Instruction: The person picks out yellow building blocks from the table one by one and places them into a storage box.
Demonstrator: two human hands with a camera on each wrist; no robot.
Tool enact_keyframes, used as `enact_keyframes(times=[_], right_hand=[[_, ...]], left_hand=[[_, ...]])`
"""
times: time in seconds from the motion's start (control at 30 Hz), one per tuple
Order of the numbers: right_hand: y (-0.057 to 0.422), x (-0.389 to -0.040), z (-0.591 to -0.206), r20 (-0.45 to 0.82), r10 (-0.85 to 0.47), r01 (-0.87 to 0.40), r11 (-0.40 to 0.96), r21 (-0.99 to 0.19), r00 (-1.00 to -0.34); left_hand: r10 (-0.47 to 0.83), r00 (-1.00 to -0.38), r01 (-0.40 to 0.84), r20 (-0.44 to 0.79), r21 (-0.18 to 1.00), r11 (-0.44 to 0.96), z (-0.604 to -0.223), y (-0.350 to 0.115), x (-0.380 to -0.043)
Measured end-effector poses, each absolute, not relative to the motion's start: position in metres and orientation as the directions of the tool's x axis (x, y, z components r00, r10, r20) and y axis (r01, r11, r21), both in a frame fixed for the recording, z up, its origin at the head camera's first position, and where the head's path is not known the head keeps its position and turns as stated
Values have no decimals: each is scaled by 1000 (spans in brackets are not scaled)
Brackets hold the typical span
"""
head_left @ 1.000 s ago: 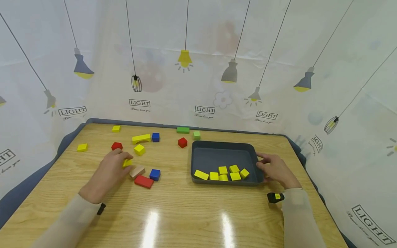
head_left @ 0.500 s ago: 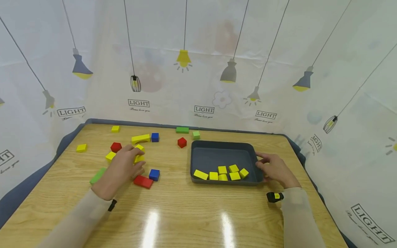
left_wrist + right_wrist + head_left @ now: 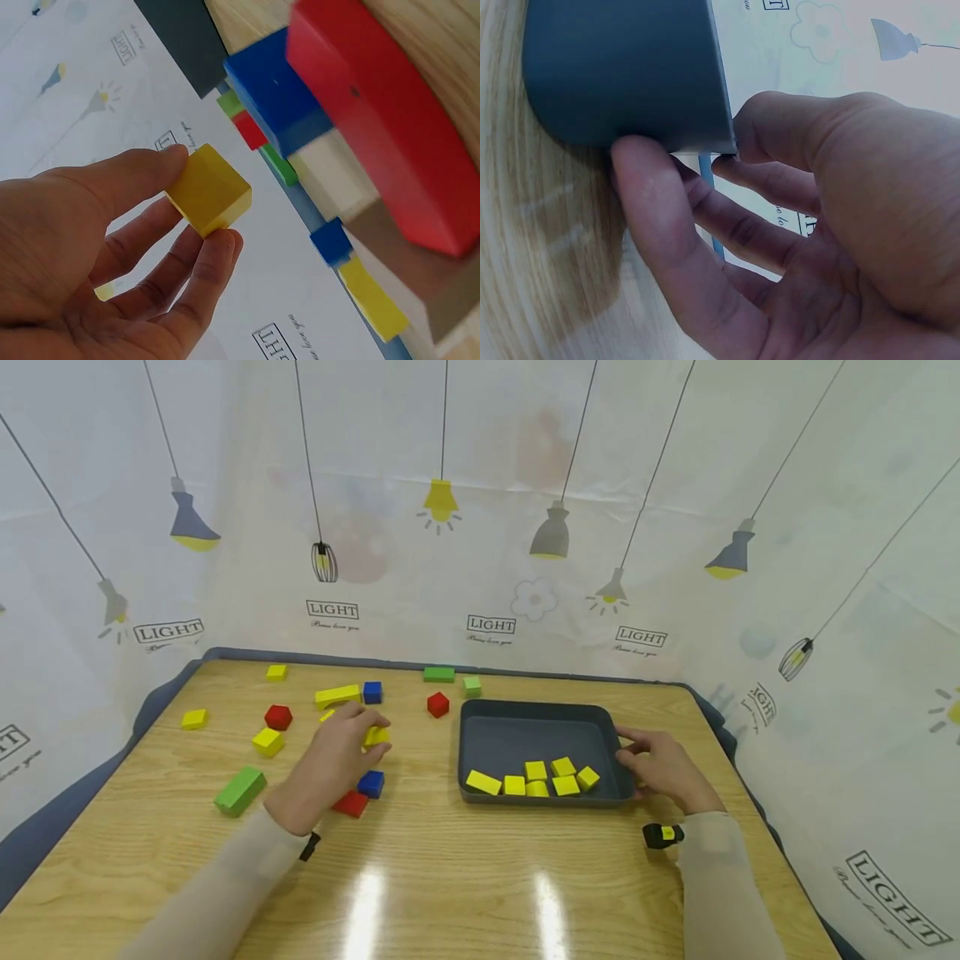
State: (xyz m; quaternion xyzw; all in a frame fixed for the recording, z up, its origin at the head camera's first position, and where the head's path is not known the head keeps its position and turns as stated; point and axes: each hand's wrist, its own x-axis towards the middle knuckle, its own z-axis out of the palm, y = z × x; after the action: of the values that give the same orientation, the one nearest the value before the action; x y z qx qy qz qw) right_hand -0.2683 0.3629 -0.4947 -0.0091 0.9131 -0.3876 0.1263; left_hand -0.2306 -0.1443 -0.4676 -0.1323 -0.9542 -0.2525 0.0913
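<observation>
My left hand pinches a yellow cube between thumb and fingertips, raised over the loose blocks at the table's left half. Below and beside it lie a red block and a blue cube. The hand partly covers another yellow block behind it. At the right, my right hand grips the right wall of a dark grey tray; in the right wrist view the thumb is at the rim and fingers touch the outer side. Several yellow blocks lie along the tray's near side.
Left of the hand lie a green block, a yellow block and a red block. Farther back are a yellow arch, a blue cube, a red block and green blocks. A printed curtain hangs behind the table.
My left hand has carried the yellow cube rightward and up from among the loose blocks, uncovering the green block and a yellow block. The right hand stays on the tray.
</observation>
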Motion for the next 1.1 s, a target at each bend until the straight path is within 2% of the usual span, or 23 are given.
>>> enact_keyframes(times=[0.3,0.7,1.1], right_hand=[[363,-269,-496,-219,-116,78,697,-713,-969],[361,-266,-492,-214,-116,79,683,-726,-970],[362,-266,-493,-211,-125,75,669,-740,-970]], left_hand=[[273,-905,400,327,428,811,-470,-113,-237],[337,-871,473,358,427,770,-468,-70,-252],[373,-884,466,282,471,749,-467,-27,-277]])
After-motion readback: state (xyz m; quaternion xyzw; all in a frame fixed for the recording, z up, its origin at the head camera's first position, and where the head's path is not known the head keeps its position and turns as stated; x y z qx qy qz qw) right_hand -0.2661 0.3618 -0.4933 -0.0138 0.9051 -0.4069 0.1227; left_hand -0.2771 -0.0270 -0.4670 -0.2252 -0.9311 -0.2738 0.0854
